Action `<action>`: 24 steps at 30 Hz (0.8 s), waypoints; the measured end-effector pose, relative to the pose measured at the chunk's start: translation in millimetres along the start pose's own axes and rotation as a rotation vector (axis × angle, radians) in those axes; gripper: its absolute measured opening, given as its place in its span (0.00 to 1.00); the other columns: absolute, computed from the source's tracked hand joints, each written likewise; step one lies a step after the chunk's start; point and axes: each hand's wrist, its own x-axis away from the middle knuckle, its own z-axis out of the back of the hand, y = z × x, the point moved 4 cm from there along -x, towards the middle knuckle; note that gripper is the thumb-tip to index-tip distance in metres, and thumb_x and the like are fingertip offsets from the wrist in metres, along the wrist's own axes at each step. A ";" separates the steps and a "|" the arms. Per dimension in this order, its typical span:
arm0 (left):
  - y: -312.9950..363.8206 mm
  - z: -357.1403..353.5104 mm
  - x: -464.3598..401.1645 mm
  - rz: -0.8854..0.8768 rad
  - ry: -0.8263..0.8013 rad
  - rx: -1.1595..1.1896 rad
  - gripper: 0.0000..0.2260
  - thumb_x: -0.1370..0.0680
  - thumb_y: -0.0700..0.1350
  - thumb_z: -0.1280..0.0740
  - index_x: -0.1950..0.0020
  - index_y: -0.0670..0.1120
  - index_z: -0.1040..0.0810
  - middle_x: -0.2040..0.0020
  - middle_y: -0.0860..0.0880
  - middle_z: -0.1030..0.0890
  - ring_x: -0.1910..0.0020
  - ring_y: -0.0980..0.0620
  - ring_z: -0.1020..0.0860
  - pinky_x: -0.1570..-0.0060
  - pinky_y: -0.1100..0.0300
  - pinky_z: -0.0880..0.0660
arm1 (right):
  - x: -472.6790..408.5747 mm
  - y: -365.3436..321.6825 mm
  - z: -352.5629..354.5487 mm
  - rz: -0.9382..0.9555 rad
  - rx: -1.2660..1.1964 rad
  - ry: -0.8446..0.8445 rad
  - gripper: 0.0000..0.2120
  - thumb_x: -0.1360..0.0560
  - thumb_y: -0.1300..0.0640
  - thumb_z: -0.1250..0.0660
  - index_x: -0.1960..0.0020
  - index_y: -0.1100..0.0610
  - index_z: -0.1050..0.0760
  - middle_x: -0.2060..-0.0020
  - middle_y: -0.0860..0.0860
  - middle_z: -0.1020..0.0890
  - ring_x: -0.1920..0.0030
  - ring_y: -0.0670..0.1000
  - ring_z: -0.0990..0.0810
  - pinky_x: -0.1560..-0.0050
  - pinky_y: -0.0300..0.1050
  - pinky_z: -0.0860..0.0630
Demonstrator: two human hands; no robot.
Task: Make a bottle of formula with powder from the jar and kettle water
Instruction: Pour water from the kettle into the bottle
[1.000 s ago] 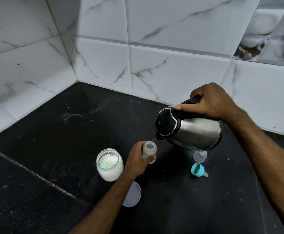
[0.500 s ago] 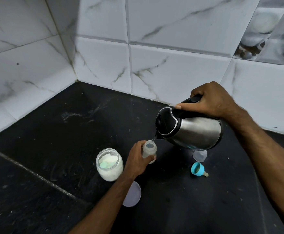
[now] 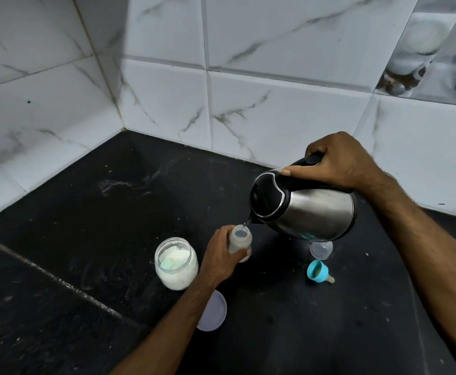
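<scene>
- Bottle (image 3: 240, 241): one, lower centre of frame, standing upright on the black surface (image 3: 113, 212), long axis vertical, open mouth up. Cloudy liquid inside, level not readable.
- Left hand (image 3: 220, 257): grip wrapped round the bottle's side, fingers curled on it.
- Kettle (image 3: 302, 205): one, steel body, black lid, right of centre. Tipped hard over, long axis close to horizontal, spout pointing lower left, right above the bottle mouth. Thin stream of water runs from spout into the bottle.
- Right hand (image 3: 335, 163): grip closed round the kettle's black handle on top, thumb laid along the lid edge.
- Jar (image 3: 176, 262): one, clear, open, upright, just left of the left hand. White powder inside, with a pale green scoop-like shape lying on top; can't tell exactly what it is.
- Lid (image 3: 212, 311): one flat pale disc, on the surface below the jar, partly hidden by the left forearm.
- Clear cap (image 3: 321, 249): one, on the surface under the kettle's base.
- Teal collar with teat (image 3: 317, 271): one, lying on its side just below the cap, teat pointing right.
</scene>
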 end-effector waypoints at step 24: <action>-5.5 -0.9 -2.2 0.013 -0.003 -0.028 0.26 0.31 0.46 0.23 0.36 0.51 0.28 0.40 0.52 0.24 0.41 0.55 0.25 0.38 0.53 0.26 | -0.2 0.2 -3.6 -0.003 0.012 -0.007 0.33 0.41 0.24 0.31 0.73 0.56 0.26 0.79 0.52 0.28 0.73 0.50 0.31 0.69 0.44 0.35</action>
